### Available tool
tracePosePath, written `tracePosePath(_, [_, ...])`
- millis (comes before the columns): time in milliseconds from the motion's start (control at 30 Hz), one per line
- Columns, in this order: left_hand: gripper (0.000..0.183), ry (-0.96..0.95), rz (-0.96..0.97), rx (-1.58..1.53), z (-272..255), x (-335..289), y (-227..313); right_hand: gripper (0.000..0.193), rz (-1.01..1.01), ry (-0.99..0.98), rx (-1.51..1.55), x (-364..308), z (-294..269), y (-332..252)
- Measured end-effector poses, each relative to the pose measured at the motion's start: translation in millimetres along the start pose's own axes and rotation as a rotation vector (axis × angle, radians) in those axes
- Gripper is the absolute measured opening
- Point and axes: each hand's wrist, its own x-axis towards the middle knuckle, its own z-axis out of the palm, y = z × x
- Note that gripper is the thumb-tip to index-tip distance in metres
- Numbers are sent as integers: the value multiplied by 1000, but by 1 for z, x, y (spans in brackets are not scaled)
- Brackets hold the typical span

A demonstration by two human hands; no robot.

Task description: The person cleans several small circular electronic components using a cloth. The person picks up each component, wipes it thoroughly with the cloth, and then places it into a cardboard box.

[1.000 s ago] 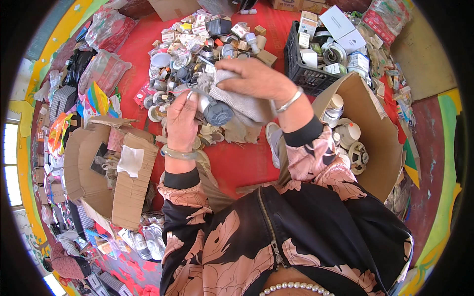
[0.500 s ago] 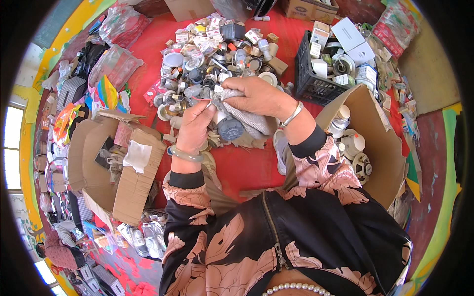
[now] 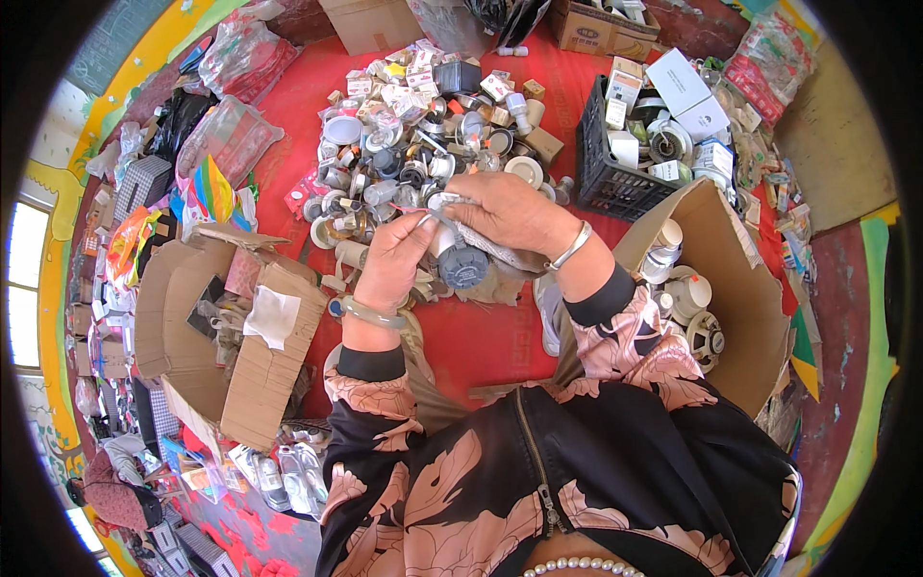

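Observation:
Over the near side of a parts heap, both hands meet at a white cylindrical lamp fitting (image 3: 444, 240) with a blue-grey ribbed cap (image 3: 463, 267) pointing toward me. My left hand (image 3: 392, 258) is closed in a pinch at its left side, where a thin red wire shows by the fingertips. My right hand (image 3: 514, 210) grips a grey knitted cloth (image 3: 490, 248) and presses it against the fitting's upper end. Fingers and cloth hide that end. Behind them the heap of used fittings and lamp parts (image 3: 385, 163) lies on a red mat (image 3: 308, 106).
At left stands an open cardboard box (image 3: 274, 370) with scraps inside. A second carton (image 3: 755, 317) at right holds white fittings and a round speaker-like part. Beyond it is a black plastic crate (image 3: 611, 178) of boxed parts. Grey shoes (image 3: 288, 471) lie at lower left.
Both hands and the fitting have shifted slightly right and toward me. The cap has turned a little, and less of the cloth hangs in view. The whole view has moved slightly.

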Motion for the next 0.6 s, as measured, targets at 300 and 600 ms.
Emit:
tracePosePath(300, [19, 42, -36, -232, 0, -7, 9, 29, 67, -138, 148, 4, -3, 3])
tracePosePath(600, [30, 434, 253, -718, -36, -4, -9, 30, 560, 696, 1278, 0, -22, 51])
